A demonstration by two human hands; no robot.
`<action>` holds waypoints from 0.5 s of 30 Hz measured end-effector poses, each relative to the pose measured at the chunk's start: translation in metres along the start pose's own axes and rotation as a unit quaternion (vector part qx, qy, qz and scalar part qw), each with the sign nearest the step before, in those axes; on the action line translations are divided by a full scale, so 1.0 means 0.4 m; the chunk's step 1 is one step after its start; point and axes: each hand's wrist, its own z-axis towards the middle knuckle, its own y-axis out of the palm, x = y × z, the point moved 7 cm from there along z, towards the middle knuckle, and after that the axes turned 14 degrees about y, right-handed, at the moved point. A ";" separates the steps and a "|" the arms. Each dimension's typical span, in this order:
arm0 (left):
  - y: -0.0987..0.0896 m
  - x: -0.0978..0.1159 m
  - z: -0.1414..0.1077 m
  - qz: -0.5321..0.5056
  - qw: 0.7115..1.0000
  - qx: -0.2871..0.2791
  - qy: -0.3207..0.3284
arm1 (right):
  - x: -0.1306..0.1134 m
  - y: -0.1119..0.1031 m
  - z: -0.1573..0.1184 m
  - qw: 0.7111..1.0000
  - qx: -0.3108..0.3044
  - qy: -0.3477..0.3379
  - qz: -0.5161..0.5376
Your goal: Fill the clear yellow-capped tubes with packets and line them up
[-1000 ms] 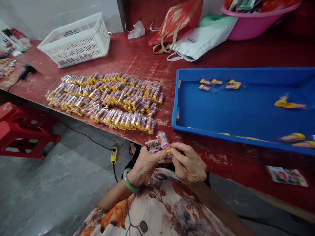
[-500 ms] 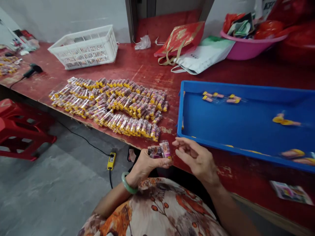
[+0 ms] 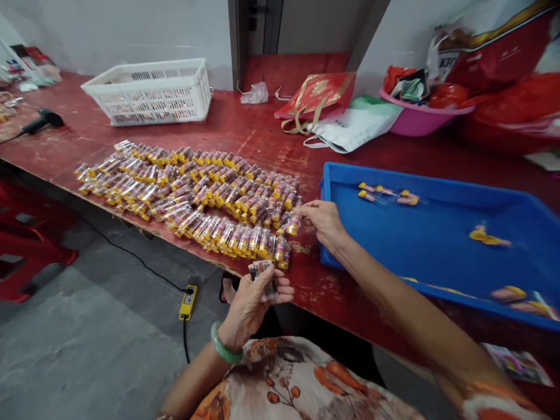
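The left hand point(image 3: 256, 306), a green bangle point(image 3: 224, 344) on its wrist, is closed around a small printed packet point(image 3: 262, 279) in clear film; the packet sits just below the table edge; the right hand point(image 3: 321, 221) extends over the red-painted worktable point(image 3: 245, 131), thumb and fingers drawn close together at the end of a row of clear tubes with yellow caps point(image 3: 293, 224); whether they have hold of a tube cannot be determined; the tubes lie in packed rows on the table; a blue plastic tray point(image 3: 326, 233) stands just beside the right hand, holding small yellow-ended items point(image 3: 385, 194).
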 end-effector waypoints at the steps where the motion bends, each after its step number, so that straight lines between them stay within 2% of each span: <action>1: -0.005 -0.006 -0.006 -0.019 1.000 0.001 -0.015 | -0.001 0.017 0.032 1.000 0.011 0.001 -0.023; 3: -0.006 -0.017 -0.019 -0.046 0.998 -0.010 -0.045 | 0.003 0.048 0.078 0.996 0.034 0.000 -0.083; 6: -0.003 -0.020 -0.029 -0.042 0.997 -0.021 -0.056 | 0.011 0.077 0.102 0.983 0.050 -0.018 -0.178; 9: 0.000 -0.011 -0.025 -0.003 0.999 -0.006 -0.044 | 0.002 0.062 0.097 0.968 0.060 -0.054 -0.239; 12: 0.003 -0.004 -0.017 0.030 0.999 0.012 -0.038 | -0.021 -0.037 0.107 0.954 0.113 -0.080 -0.265; 15: 0.007 0.004 -0.009 0.042 0.998 0.029 -0.023 | -0.025 -0.203 0.154 0.933 0.205 -0.070 -0.288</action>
